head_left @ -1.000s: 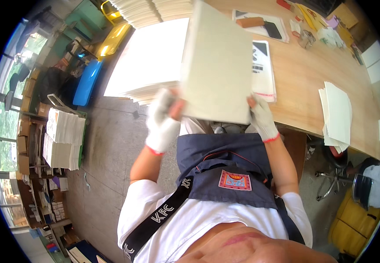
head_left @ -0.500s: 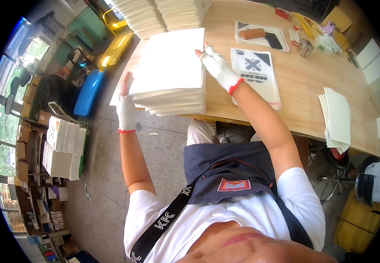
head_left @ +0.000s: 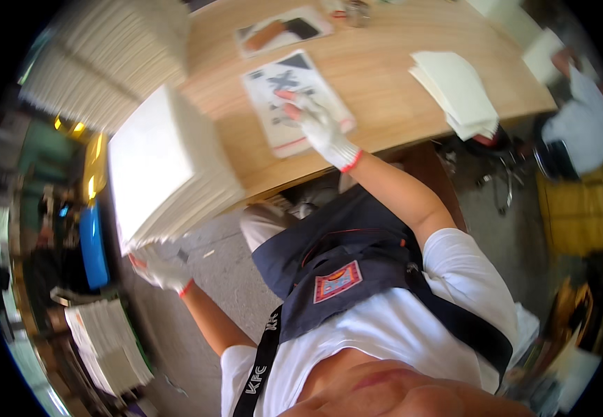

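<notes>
A tall stack of white paper sheets (head_left: 152, 167) stands at the table's left edge. My left hand (head_left: 161, 271), in a white fingerless glove with a red cuff, is at the stack's near left corner. Its fingers look stretched toward the corner and are partly blurred; whether they touch the paper I cannot tell. Over a flat white printed packet (head_left: 270, 132) is my right hand (head_left: 319, 128), gloved the same way. Bare fingertips are held out over the print, with nothing gripped.
Taller paper stacks (head_left: 107, 55) rise behind on the left. Another packet (head_left: 253, 50) lies farther back, bearing a brown block (head_left: 263, 35) and a dark flat object (head_left: 301, 28). Loose white sheets (head_left: 454, 90) lie on the right. A person's sleeve (head_left: 583, 128) shows beyond the table.
My view has turned, swinging the table round. My right hand has left the stack's right side and moved over the packet. My left hand has shifted toward the stack's near corner.
</notes>
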{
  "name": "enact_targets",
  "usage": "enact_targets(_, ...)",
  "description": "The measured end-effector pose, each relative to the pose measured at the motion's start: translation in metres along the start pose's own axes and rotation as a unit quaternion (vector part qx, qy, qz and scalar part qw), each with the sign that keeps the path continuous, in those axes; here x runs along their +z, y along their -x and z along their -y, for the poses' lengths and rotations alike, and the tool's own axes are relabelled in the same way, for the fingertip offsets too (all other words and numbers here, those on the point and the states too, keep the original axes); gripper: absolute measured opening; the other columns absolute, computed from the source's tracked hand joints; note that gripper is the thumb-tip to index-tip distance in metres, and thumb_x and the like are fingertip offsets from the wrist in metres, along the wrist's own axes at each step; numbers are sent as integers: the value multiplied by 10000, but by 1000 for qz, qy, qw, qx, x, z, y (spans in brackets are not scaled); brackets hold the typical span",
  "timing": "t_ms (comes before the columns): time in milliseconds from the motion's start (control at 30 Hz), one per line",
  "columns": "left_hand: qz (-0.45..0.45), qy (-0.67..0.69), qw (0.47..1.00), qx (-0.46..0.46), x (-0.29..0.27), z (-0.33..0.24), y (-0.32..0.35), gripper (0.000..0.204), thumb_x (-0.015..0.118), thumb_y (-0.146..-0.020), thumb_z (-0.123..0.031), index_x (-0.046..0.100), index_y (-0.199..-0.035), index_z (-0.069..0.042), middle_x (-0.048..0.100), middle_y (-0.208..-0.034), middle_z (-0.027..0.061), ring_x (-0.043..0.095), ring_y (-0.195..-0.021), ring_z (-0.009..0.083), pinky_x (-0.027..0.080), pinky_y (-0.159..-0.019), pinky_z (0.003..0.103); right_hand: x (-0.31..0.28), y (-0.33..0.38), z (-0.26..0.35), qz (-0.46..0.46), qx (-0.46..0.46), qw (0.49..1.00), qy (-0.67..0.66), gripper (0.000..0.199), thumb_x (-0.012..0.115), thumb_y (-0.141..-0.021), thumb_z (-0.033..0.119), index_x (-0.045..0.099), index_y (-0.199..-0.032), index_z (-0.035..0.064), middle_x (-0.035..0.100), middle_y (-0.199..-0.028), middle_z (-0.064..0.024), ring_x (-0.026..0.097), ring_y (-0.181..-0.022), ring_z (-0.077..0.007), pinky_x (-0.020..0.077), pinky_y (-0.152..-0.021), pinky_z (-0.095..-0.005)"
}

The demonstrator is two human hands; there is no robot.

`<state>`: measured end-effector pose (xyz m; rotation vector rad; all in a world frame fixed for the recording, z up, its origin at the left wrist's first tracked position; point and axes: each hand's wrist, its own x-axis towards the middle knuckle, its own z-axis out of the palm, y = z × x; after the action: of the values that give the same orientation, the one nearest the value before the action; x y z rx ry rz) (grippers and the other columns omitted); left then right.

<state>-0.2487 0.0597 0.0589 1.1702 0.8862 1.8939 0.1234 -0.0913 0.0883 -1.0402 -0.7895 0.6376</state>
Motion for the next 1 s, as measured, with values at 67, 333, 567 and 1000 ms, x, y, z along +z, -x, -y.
enact_targets(67,5,-78,996,-47,-13,14,34,360,359,-929,-154,438,-1215,49,465,-1230,176,473,-1121,269,351,-1019,387,-74,40,1,-127,20,992,12,309,500,-912,228,523,-1157,43,612,-961,-55,594,-808,-112,487,-721,-255)
enact_targets(333,266,-240,932,-56,4,53,173,296,415,-894,-22,509,-1171,24,552,-1161,140,519,-1061,211,388,-929,317,-326,143,77,-488,167,851,102,223,459,-898,278,530,-944,72,563,-638,-43,462,-416,-102,348,-333,-216)
enact_targets(567,488,-222,832,143,95,21,192,254,520,-798,-19,589,-1041,-1,589,-1115,157,563,-1004,334,427,-885,356,-348,119,79,-457,236,851,107,225,607,-847,311,555,-761,110,513,-575,40,381,-401,-35,246,-323,-180)
enact_targets(1000,567,-243,750,240,194,17,176,378,607,-738,-81,563,-1113,-65,539,-1180,111,473,-1129,327,386,-940,403,-352,181,67,-251,199,903,-288,243,508,-905,295,538,-1050,103,598,-832,-17,529,-584,-100,433,-441,-209)
